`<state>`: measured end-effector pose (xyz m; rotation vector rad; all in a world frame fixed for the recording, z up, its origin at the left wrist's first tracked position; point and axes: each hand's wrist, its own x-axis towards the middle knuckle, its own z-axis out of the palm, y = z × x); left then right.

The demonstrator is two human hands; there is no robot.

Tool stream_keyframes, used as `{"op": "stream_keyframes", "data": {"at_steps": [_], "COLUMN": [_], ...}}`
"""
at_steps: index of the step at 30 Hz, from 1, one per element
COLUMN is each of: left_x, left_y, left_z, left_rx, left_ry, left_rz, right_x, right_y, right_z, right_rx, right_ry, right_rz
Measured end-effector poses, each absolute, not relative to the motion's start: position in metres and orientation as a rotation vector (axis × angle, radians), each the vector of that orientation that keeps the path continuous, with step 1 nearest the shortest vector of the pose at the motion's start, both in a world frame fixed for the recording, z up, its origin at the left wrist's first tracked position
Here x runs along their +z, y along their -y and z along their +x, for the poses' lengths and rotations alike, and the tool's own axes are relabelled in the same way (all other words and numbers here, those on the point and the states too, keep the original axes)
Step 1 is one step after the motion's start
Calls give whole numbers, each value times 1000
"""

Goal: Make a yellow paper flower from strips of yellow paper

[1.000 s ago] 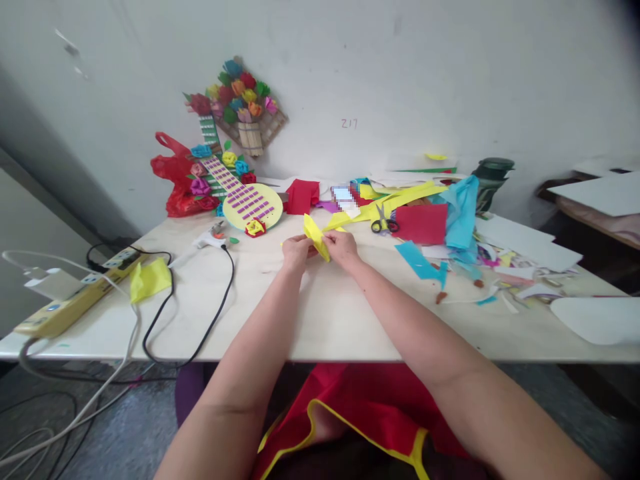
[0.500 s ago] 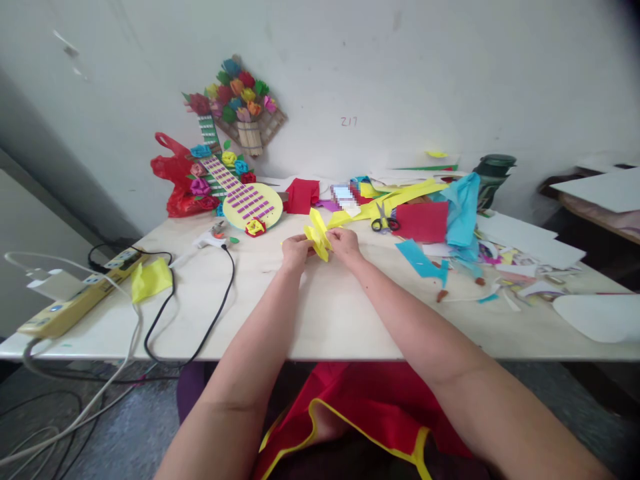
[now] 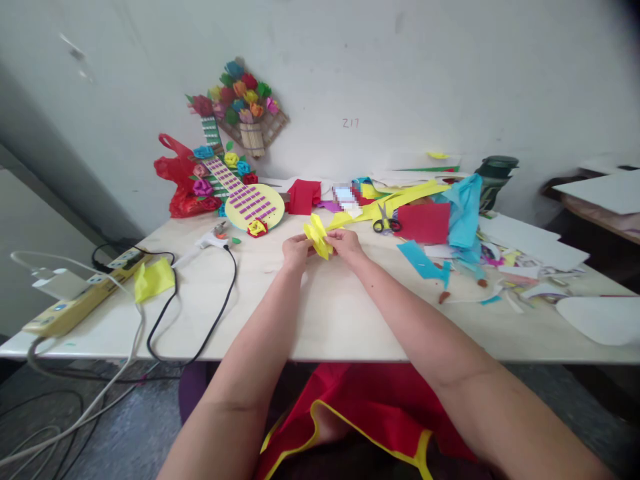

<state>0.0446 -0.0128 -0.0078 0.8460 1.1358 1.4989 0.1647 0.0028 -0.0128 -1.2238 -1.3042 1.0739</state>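
A folded piece of yellow crepe paper [image 3: 319, 237] is held up over the table, pinched between my two hands. My left hand [image 3: 297, 251] grips its left side with bent fingers. On the other side, my right hand [image 3: 345, 244] has its fingertips closed on the paper's edge. Just behind lie yellow paper strips [image 3: 395, 204]. Black-handled scissors [image 3: 387, 221] rest to the right of them, beside a red paper sheet [image 3: 424, 223]. A round yellow cardboard guitar [image 3: 254, 205] with purple stripes and a small red and yellow flower stands behind my left hand.
A hot glue gun [image 3: 214, 240] with a black cord lies to the left, near a power strip [image 3: 85, 300] and a yellow paper square [image 3: 154, 279]. Blue paper [image 3: 464, 212], scraps [image 3: 517, 273] and a dark green bottle [image 3: 497, 180] occupy the right. A red bag [image 3: 176, 175] stands at back left.
My right-hand fingers have shifted slightly on the yellow crepe paper, and its folds look more gathered. The whole view has moved slightly.
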Motion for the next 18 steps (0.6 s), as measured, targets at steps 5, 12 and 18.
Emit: {"op": "stream_keyframes", "data": {"at_steps": [5,12,18], "left_x": [-8,-9,-8], "left_y": [13,12,12], "left_z": [44,44,44], "left_rx": [1489,1494,1495], "left_ry": [-1116,-1123,-1116], "left_rz": [860,851,835], "right_x": [-12,-24,-29], "right_y": [-1,-9,-14], "right_z": [165,166,165], "right_rx": [1081,981,827], "right_ry": [1346,1412,1523], "right_rz": [-1210,-1198,-1242]}}
